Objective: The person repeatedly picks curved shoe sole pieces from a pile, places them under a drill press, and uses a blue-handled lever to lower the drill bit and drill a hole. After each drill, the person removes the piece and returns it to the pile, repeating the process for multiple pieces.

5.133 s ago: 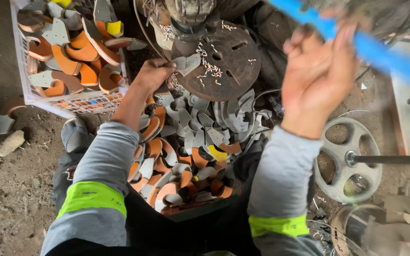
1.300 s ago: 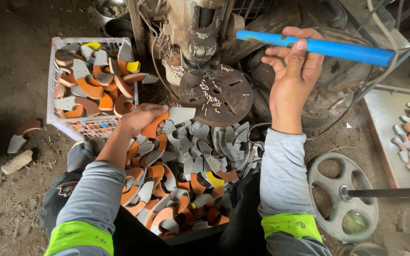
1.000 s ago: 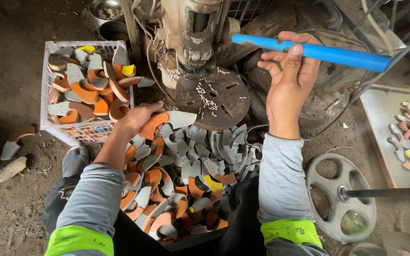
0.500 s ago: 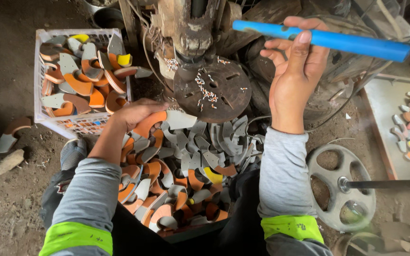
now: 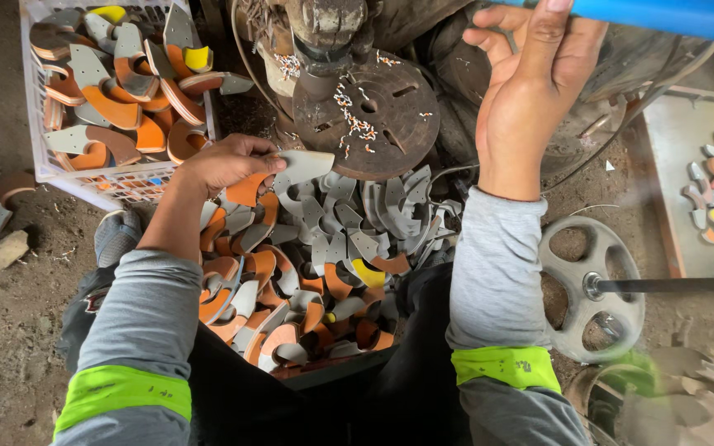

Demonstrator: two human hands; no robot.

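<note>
Pinching a grey curved piece (image 5: pixel 306 163) between thumb and fingers, my left hand (image 5: pixel 223 163) sits just above the heap of pieces (image 5: pixel 307 272), knuckles up. The piece juts out past my fingertips toward the right, its far end close to the near rim of the round metal table (image 5: pixel 378 116); whether it touches that rim cannot be told. My left fingers are pressed together along the top edge of the piece, with the thumb underneath.

My right hand (image 5: pixel 530 91) is raised with the palm facing the camera. Its fingers curl over a blue bar (image 5: pixel 663 15), gripping it from below; the thumb lies beside the palm, pointing up toward the bar. The bar runs away from my fingertips to the right and leaves the frame.

Directly below my left fingers the heap holds grey and orange curved pieces, loosely stacked in a dark tray. Beyond my left knuckles, up and to the left, stands a white plastic crate (image 5: pixel 117 177) filled with similar pieces. The round table carries scattered shavings, and the spindle (image 5: pixel 324 41) stands over it, between my two hands. Below my right forearm, to the right, lies a spoked grey handwheel (image 5: pixel 592 289).
</note>
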